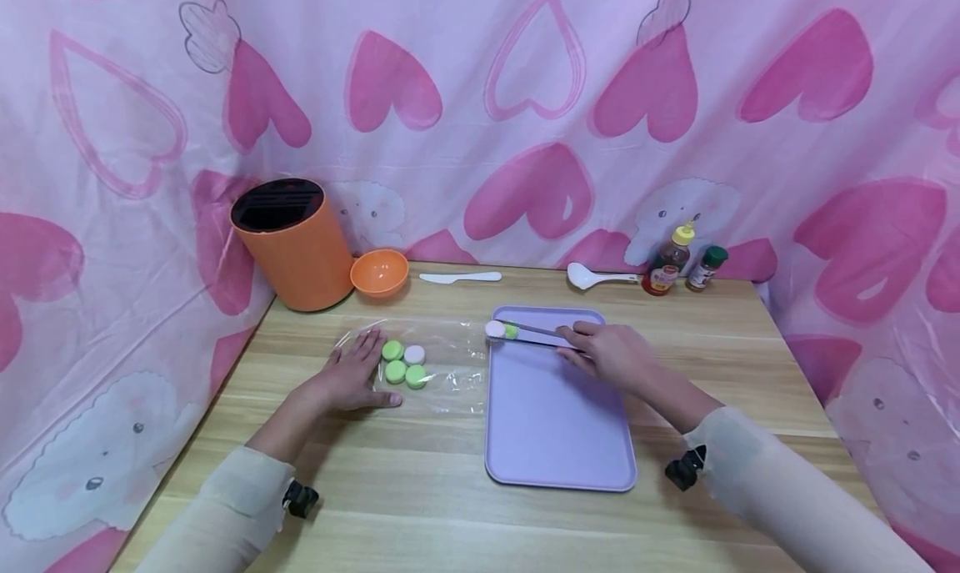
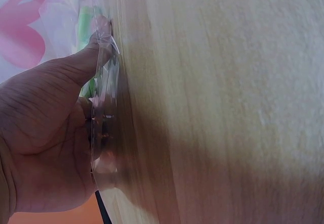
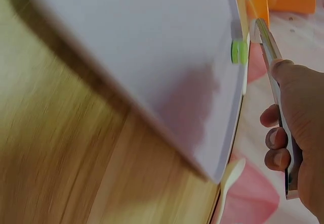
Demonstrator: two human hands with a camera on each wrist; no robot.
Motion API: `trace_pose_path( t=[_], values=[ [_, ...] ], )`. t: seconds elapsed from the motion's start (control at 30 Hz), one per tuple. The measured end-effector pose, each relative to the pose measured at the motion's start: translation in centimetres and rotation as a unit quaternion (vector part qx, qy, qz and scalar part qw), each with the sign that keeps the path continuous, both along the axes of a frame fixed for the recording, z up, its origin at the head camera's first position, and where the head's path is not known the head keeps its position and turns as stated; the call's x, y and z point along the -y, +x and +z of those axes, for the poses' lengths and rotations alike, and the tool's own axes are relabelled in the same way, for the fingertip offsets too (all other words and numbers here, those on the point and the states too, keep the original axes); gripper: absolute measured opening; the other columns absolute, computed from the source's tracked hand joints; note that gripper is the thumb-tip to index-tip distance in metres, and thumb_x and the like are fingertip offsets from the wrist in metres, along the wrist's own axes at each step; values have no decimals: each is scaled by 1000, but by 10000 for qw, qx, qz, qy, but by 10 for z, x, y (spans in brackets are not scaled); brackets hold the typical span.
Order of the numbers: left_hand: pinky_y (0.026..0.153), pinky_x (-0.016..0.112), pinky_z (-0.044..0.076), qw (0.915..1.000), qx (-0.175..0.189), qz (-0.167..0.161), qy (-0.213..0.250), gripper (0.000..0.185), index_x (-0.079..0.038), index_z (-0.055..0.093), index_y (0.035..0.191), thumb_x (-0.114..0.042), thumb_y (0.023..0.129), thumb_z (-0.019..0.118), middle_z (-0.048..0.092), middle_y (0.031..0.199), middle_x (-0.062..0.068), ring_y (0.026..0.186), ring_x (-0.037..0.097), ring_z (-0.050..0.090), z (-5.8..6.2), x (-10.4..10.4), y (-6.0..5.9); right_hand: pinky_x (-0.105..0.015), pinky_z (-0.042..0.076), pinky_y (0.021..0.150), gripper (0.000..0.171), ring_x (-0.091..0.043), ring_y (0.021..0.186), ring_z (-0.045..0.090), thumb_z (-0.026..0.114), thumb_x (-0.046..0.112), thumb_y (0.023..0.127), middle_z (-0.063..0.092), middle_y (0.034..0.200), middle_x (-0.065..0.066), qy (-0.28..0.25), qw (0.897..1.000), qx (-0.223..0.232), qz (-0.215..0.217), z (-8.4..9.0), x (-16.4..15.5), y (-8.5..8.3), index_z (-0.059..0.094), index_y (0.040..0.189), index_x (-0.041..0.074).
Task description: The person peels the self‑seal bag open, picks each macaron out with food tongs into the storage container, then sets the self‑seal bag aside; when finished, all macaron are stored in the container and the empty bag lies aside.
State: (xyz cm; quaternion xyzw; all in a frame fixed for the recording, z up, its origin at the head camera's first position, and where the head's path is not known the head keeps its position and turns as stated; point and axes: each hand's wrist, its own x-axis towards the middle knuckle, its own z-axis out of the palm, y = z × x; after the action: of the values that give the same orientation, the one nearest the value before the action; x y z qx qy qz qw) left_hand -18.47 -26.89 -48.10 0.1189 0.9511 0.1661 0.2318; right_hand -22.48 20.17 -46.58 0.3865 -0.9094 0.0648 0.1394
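Metal tongs (image 1: 536, 333) lie over the lilac tray's (image 1: 555, 439) far edge, clamping a green-and-white round piece (image 1: 501, 330). Four similar pieces (image 1: 403, 364) rest on clear plastic film (image 1: 450, 381).

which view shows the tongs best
The head view: the tongs lie across the top of the purple tray, gripped by the right hand, tips around a small green and white piece. The right wrist view shows one metal arm close up. The left wrist view misses them.

Along my table's far edge: orange knife block (image 1: 288, 243), orange bowl (image 1: 379, 272), white plastic knife (image 1: 460, 278), white spoon (image 1: 597, 278), two sauce bottles (image 1: 682, 261).
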Motion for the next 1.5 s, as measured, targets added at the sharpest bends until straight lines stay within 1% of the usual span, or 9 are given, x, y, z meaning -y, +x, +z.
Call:
trace_pose_path(
  t=[0.13, 0.33, 0.5, 0.67, 0.97, 1.13, 1.3, 1.37, 1.5],
  values=[
    [132, 82, 3, 10000, 8, 10, 5, 127, 4, 6, 175, -66, 96, 77, -3, 185, 28, 172, 51, -3, -1, 0, 0, -31, 50, 54, 38, -12, 60, 51, 83, 32, 100, 75, 96, -3, -20, 9994, 184, -291, 1, -17, 1, 82, 134, 14],
    [132, 81, 1, 9999, 90, 69, 104, 131, 3, 6, 175, -70, 94, 78, -4, 185, 27, 172, 50, -5, 2, 0, 1, -30, 51, 58, 40, -10, 62, 53, 83, 32, 101, 75, 99, -5, 70, 9970, 436, -642, -1, -38, 3, 81, 136, 13],
    [132, 81, 0, 9999, 80, 77, 117, 131, 4, 6, 175, -69, 94, 78, -4, 185, 28, 172, 51, -5, 2, 0, 1, -28, 52, 59, 43, -10, 65, 59, 82, 34, 102, 80, 109, -9, 124, 9933, 772, -855, -3, -47, 4, 79, 139, 13],
    [132, 81, 3, 10000, 6, 41, 25, 128, 4, 7, 175, -67, 96, 78, -2, 185, 28, 172, 51, -3, 0, -2, 1, -31, 56, 63, 45, -16, 70, 67, 80, 37, 103, 81, 118, -12, 208, 9901, 967, -998, -7, -49, 5, 78, 141, 14],
    [132, 81, 3, 10000, 58, 50, -11, 126, 3, 6, 176, -65, 97, 77, -3, 185, 28, 172, 51, -4, 1, -2, 0, -35, 62, 66, 47, -18, 73, 69, 79, 40, 104, 80, 118, -12, 341, 9905, 914, -971, -11, -50, 4, 76, 144, 14],
    [132, 81, 3, 10000, 52, 44, -8, 127, 3, 6, 176, -66, 96, 77, -3, 185, 27, 172, 51, -4, 0, -2, 0, -28, 54, 61, 48, -14, 68, 62, 79, 40, 104, 78, 114, -10, 381, 9899, 952, -984, -11, -50, 4, 75, 145, 15],
    [132, 81, 3, 10000, 52, 70, 30, 127, 3, 6, 176, -65, 96, 78, -2, 185, 28, 172, 51, -4, 1, -2, 0, -25, 44, 57, 50, -12, 64, 53, 78, 42, 105, 71, 102, -6, 338, 9878, 1075, -1074, -11, -50, 5, 74, 146, 15],
    [132, 81, 3, 9999, 52, 74, 43, 127, 4, 6, 175, -65, 96, 78, -2, 185, 28, 172, 52, -4, 2, -2, 0, -26, 43, 57, 50, -12, 64, 52, 77, 42, 105, 69, 100, -6, 308, 9873, 1111, -1089, -10, -50, 5, 73, 147, 14],
    [133, 80, 2, 9999, 86, 74, 22, 127, 2, 5, 176, -67, 96, 77, -4, 185, 27, 172, 51, -5, 1, -2, 0, -27, 45, 58, 50, -12, 64, 53, 77, 41, 105, 71, 105, -9, 293, 9868, 1138, -1117, -11, -51, 4, 73, 148, 15]
  ],
)
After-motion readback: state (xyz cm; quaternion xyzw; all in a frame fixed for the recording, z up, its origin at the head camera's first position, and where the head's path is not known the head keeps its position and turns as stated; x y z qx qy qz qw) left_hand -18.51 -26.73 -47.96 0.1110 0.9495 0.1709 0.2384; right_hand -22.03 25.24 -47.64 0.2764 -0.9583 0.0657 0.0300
